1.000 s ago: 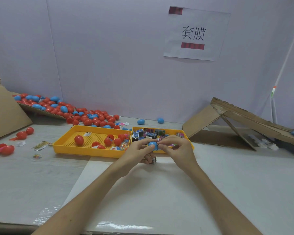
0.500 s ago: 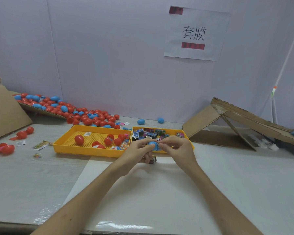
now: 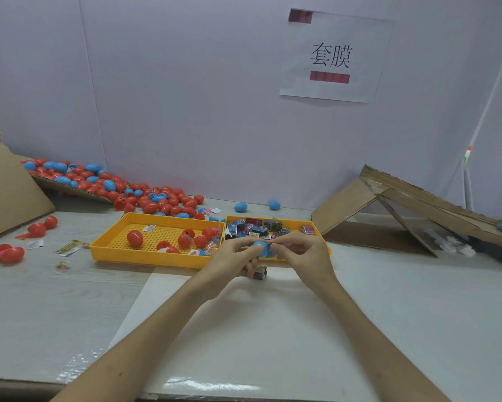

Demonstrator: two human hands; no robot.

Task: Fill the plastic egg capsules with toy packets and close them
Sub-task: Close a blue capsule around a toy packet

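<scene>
Near the surface's left edge, loose red capsules (image 3: 7, 253) are seen lying open. A heap of red and blue egg capsules (image 3: 113, 184) is spread along the far left edge. A yellow perforated tray (image 3: 145, 258) with a few red capsules and packets is set left of centre. Just in front of the trays, a blue egg capsule (image 3: 260, 248) is held up, with the left grip (image 3: 229, 259) curled round its left side and the right grip (image 3: 302, 256) pinching its right side. A toy packet (image 3: 259, 271) is seen under the left fingers; whether it is held cannot be told. A second yellow tray (image 3: 273, 220), filled with toy packets, is placed touching the first. Folded cardboard (image 3: 389, 204) is propped at the far right corner.
</scene>
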